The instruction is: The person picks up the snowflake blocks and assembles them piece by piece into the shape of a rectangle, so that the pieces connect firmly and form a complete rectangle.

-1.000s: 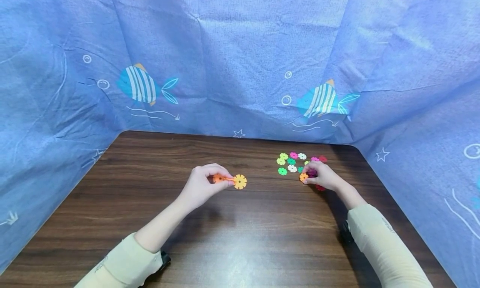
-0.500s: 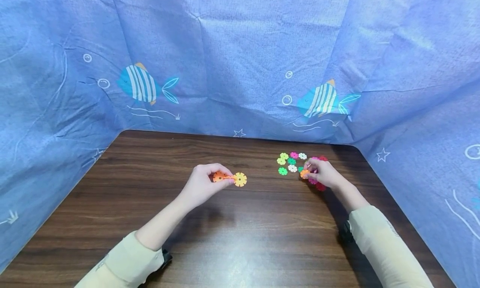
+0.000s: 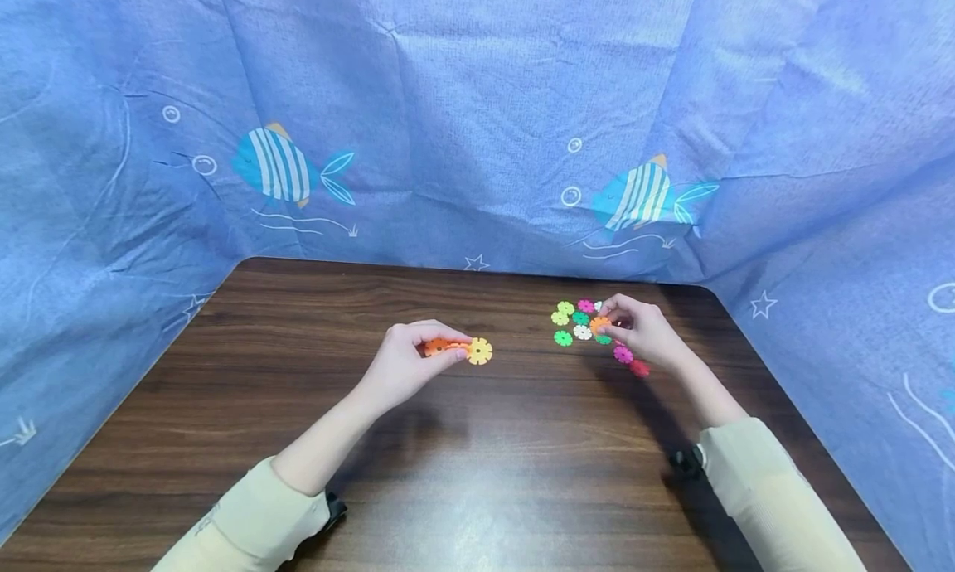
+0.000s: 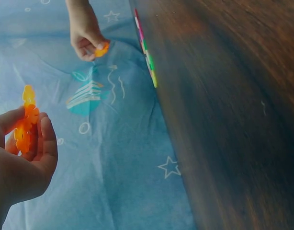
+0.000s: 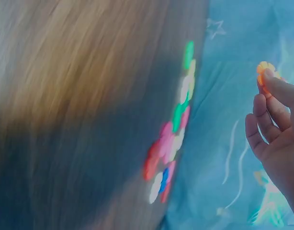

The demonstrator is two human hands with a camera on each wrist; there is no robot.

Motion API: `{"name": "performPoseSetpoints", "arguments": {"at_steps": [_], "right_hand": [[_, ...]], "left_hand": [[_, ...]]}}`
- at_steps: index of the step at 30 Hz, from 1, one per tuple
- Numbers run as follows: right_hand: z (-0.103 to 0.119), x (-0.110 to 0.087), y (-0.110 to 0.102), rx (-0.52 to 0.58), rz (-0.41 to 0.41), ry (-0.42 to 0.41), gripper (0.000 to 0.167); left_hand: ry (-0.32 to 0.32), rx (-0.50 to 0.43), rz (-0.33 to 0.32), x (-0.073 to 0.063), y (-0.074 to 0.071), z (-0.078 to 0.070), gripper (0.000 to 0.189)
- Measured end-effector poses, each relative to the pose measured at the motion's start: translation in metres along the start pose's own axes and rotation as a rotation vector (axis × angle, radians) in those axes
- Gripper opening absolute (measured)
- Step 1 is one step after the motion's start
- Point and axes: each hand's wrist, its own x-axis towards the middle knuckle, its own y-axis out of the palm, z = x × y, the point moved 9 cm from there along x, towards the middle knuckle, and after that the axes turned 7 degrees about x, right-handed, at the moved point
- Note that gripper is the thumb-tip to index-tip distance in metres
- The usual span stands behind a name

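Observation:
My left hand pinches a small chain of joined snowflake discs above the table. A yellow-orange disc sticks out past the fingertips, and a deeper orange disc shows behind the thumb. In the left wrist view the joined orange discs stand on edge between thumb and fingers. My right hand pinches a single orange snowflake disc between thumb and fingertips, raised above the table. The right wrist view shows that orange disc at the thumb tip, with the other fingers loosely bent.
Several loose snowflake discs lie at the table's back right, among them a green disc, a white disc, a pink disc and a red disc. Behind the brown wooden table hangs a blue fish-print cloth.
My right hand has lifted the orange disc off the group of loose discs and moved slightly up and left. The left hand keeps its chain nearly in place, turned a little.

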Motion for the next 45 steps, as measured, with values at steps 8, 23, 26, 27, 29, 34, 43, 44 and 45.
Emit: {"name": "performPoseSetpoints", "arguments": {"at_steps": [8, 23, 26, 27, 29, 34, 43, 44, 45], "right_hand": [[0.030, -0.004, -0.008, 0.030, -0.119, -0.007, 0.023], [0.143, -0.024, 0.003, 0.189, -0.199, -0.183, 0.024], [0.144, -0.026, 0.011, 0.205, -0.208, -0.187, 0.024], [0.143, -0.026, 0.015, 0.214, -0.211, -0.190, 0.025], [0.141, -0.026, 0.020, 0.241, -0.219, -0.202, 0.025], [0.139, -0.027, 0.030, 0.315, -0.240, -0.234, 0.022], [0.159, -0.030, 0.046, 0.301, -0.219, -0.218, 0.018], [0.164, -0.031, 0.046, 0.303, -0.224, -0.219, 0.018], [0.169, -0.032, 0.045, 0.305, -0.232, -0.224, 0.018]], "left_hand": [[0.046, -0.030, -0.022, 0.002, -0.001, 0.002, 0.013], [0.002, -0.070, -0.031, 0.007, 0.005, 0.002, 0.010], [-0.010, -0.090, -0.032, 0.007, 0.007, 0.001, 0.012], [-0.013, -0.098, -0.033, 0.007, 0.007, 0.001, 0.012], [-0.015, -0.105, -0.036, 0.007, 0.008, 0.000, 0.013], [0.003, -0.090, -0.048, 0.008, 0.011, -0.005, 0.011], [0.049, -0.089, -0.059, 0.007, 0.019, -0.009, 0.011], [0.049, -0.087, -0.058, 0.007, 0.020, -0.008, 0.011], [0.048, -0.088, -0.056, 0.006, 0.021, -0.008, 0.011]]}}
